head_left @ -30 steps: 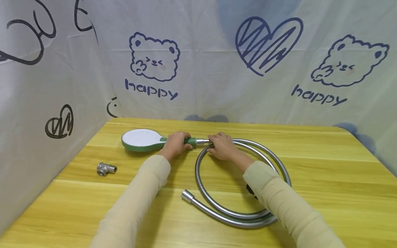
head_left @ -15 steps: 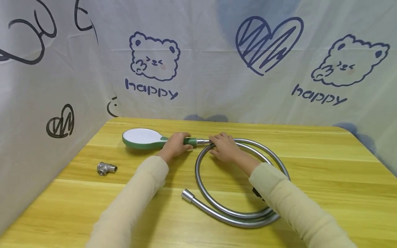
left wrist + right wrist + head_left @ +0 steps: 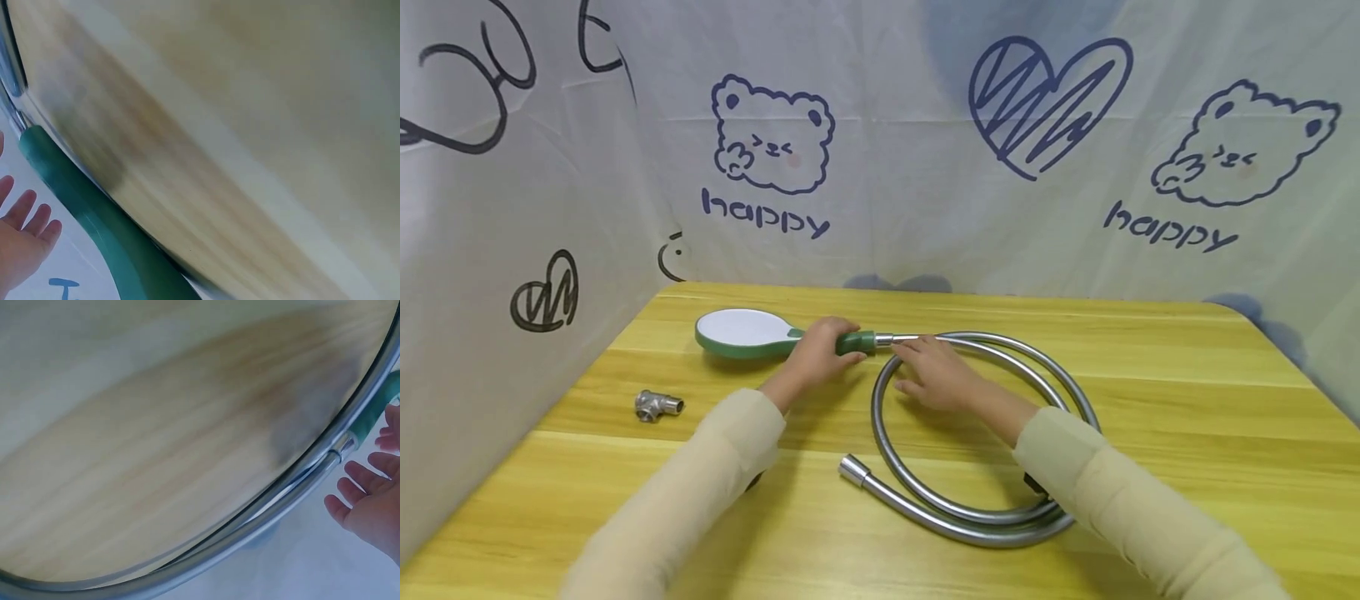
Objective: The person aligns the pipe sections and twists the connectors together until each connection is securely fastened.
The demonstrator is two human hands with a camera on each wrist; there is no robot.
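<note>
With fingers loosely extended and nothing clasped, the left hand (image 3: 816, 357) is held at the green shower head (image 3: 741, 329), the right hand (image 3: 942, 375) at the silver hose (image 3: 985, 537); the metal joint (image 3: 883, 340) between them is best kept straight, unstrained.

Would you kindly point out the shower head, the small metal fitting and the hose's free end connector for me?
Shower head (image 3: 743, 328): head view, on its white oval face.
Small metal fitting (image 3: 657, 406): head view, on its body.
Hose's free end connector (image 3: 853, 471): head view, on its metal sleeve.
</note>
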